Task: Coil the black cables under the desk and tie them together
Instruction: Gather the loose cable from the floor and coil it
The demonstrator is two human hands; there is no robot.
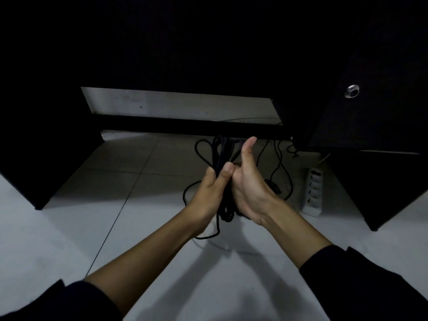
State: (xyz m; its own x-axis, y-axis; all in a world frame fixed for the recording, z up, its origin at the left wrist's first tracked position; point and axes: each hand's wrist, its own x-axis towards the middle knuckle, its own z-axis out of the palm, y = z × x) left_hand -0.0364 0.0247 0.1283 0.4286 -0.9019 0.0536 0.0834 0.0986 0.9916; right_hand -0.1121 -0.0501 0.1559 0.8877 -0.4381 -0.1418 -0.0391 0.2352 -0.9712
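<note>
The black cables point(223, 158) hang as a gathered bundle of loops above the tiled floor point(115, 193), just before the desk's dark crossbar point(185, 128). The left hand point(209, 189) grips the bundle at mid-height, thumb across it; the right hand point(249, 181) lies against its far side, thumb raised, its fingers hidden. Light and limp, the loops will likely spring apart, so holding them at the middle seems best. A white power strip point(313, 191) lies to the right.

left hand point(209, 188): fingers and thumb curled, gripping a black cable bundle point(223, 156) | right hand point(249, 179): thumb raised, palm against the bundle, fingers hidden | forearms extended forward, dark sleeves pushed up
</note>
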